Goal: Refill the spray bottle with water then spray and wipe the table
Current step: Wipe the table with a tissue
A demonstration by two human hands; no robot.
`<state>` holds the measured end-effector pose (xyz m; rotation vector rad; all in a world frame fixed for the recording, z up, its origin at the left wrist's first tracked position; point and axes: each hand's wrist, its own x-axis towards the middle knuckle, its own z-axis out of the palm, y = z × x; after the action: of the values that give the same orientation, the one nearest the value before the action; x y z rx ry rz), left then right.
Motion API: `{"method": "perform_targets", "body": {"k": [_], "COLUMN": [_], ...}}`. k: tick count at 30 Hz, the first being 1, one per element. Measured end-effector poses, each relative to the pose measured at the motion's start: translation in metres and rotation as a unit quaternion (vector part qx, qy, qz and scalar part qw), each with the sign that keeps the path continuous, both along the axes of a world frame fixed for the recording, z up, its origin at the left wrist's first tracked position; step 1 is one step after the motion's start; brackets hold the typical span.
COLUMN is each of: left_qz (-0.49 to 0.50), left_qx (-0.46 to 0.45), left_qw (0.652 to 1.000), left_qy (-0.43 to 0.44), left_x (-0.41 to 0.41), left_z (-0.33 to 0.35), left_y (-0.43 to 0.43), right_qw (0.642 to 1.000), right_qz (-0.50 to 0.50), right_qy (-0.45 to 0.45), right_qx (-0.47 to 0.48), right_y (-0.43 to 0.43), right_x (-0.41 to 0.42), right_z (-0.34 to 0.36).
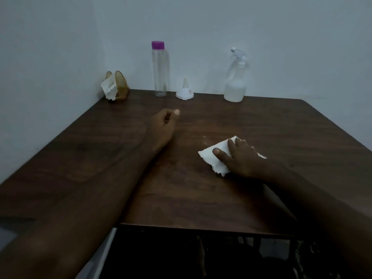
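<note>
Dark wood-grain desk (201, 198), smooth with faint sheen; white matt paper towel (213, 156), creased; translucent plastic spray bottle (235, 85); clear plastic water bottle (160, 73), purple cap (158, 44); white plastic funnel (184, 93); gold wire metal holder (120, 85)

The middle of the paper napkin (217, 158) is being covered by the right hand (242, 156). The table (191, 198) is being cut off at the left and right frame edges. The label on the funnel (184, 92) is being shown too small to read.

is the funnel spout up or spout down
Spout up: the funnel stands on its wide mouth on the table, with the narrow spout pointing up.
</note>
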<state>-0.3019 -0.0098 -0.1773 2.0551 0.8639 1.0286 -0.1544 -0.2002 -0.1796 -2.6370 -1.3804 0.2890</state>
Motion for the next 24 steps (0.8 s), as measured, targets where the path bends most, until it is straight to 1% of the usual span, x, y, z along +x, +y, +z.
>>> {"method": "perform_targets", "body": {"k": [2,4,5,6,8,10,12,14,16,18,21,24], "left_qz": [0.007,0.006,0.006,0.006,0.001,-0.005,-0.009,-0.013,-0.017,-0.018,-0.021,-0.012], "left_qx": [-0.052,-0.102,-0.122,-0.14,-0.161,-0.173,-0.179,-0.182,-0.189,-0.198,-0.208,-0.195], "left_qw": [0.997,0.987,0.982,0.978,0.976,0.974,0.971,0.97,0.967,0.965,0.964,0.966], "left_qy": [-0.056,-0.121,-0.144,-0.155,-0.149,-0.144,-0.157,-0.16,-0.171,-0.173,-0.165,-0.17], "left_x": [0.0,0.001,0.001,0.0,-0.002,-0.005,-0.008,-0.009,-0.009,-0.009,-0.011,-0.016], "left_z": [-0.002,-0.002,-0.001,0.0,0.0,-0.001,-0.001,0.0,0.0,0.0,0.001,0.003], "left_y": [0.005,0.007,0.008,0.008,0.011,0.013,0.013,0.012,0.012,0.013,0.015,0.02], "right_qw": [0.999,0.997,0.997,0.995,0.985,0.978,0.983,0.992,0.996,0.997,0.995,0.986], "right_qz": [-0.017,0.015,0.044,0.084,0.166,0.202,0.172,0.097,0.024,0.001,0.058,0.155], "right_qy": [-0.001,-0.003,-0.008,-0.016,-0.02,-0.024,-0.022,-0.026,-0.025,-0.025,-0.017,-0.006], "right_qx": [-0.043,-0.07,-0.066,-0.053,-0.04,-0.055,-0.069,-0.081,-0.078,-0.079,-0.077,-0.053], "right_y": [0.016,0.031,0.036,0.038,0.026,0.004,-0.011,-0.014,-0.003,0.022,0.073,0.106], "right_x": [-0.005,-0.027,-0.043,-0.061,-0.091,-0.093,-0.063,-0.019,0.016,0.032,0.011,-0.049], "right_z": [-0.005,-0.006,-0.006,-0.006,-0.005,-0.007,-0.006,-0.002,0.0,0.0,0.002,0.001]}}
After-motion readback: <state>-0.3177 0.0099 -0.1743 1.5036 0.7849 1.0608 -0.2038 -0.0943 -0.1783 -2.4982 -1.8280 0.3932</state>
